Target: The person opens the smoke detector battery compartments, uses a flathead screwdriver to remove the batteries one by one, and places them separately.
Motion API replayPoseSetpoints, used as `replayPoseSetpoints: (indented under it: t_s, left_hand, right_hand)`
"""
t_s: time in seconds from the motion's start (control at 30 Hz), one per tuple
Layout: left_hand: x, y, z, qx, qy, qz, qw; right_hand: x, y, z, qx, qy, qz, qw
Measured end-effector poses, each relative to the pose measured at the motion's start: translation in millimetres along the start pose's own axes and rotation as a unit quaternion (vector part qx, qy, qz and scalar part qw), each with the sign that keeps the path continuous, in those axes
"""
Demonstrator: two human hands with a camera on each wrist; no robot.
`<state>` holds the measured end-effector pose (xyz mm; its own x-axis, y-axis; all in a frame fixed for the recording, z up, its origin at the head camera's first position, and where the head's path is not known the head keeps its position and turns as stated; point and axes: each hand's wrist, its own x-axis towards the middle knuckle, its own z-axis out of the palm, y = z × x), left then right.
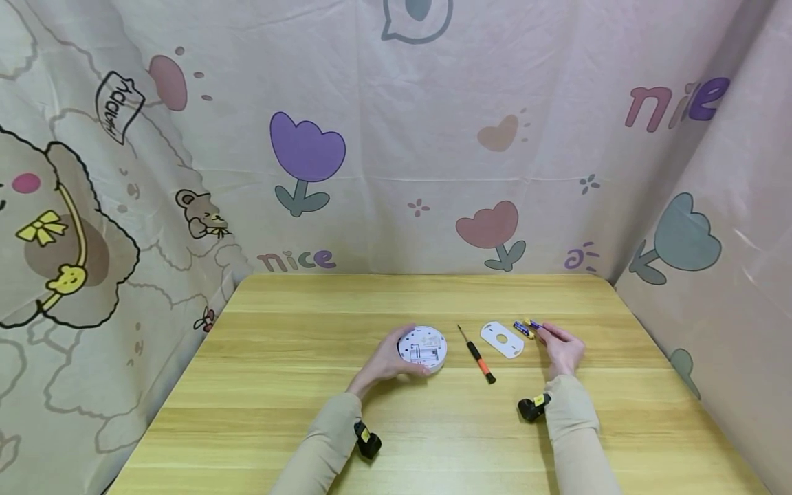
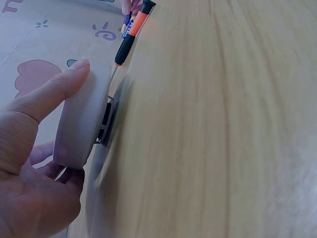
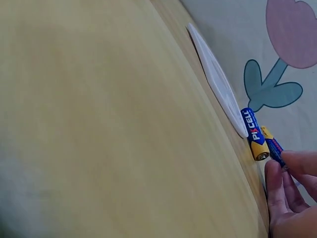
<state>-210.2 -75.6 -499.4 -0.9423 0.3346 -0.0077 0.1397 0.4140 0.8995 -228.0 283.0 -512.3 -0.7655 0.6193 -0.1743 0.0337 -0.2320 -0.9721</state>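
My left hand point(image 1: 390, 357) grips a round white smoke detector point(image 1: 427, 346) by its rim, thumb on the near side and fingers round the far side. Its back faces up and shows a battery compartment; whether the detector touches the table, I cannot tell. Farther right, my right hand point(image 1: 563, 350) pinches one blue-and-yellow battery point(image 3: 275, 148) between thumb and fingertips. Beside that one, a second battery point(image 3: 254, 134) lies on the table. A white oval mounting plate point(image 1: 493, 333) with a centre hole lies left of the batteries.
Between the detector and the plate lies a screwdriver point(image 1: 479, 360) with a black and orange handle, its tip pointing away. The wooden table point(image 1: 260, 412) meets printed curtains point(image 1: 396, 227) at the back and on both sides.
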Motion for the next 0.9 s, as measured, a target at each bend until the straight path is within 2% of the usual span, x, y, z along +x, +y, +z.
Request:
replayPoseSetpoints:
  t_s: [0.33, 0.6, 0.9]
  left_hand:
    - [0.4, -1.3, 0.4, 0.002, 0.003, 0.001, 1.0]
    - [0.3, -0.4, -0.1, 0.006, 0.004, 0.008, 0.9999]
    - [0.4, 0.5, -0.1, 0.005, 0.005, 0.009, 0.9999]
  right_hand:
    - [-0.8, -1.3, 1.8, -0.103, 0.004, -0.006, 0.9947]
    - [0.7, 0.8, 1.0, -0.138, -0.009, -0.025, 0.99]
    - [3.6, 1.2, 0.1, -0.148, -0.023, -0.029, 0.9882]
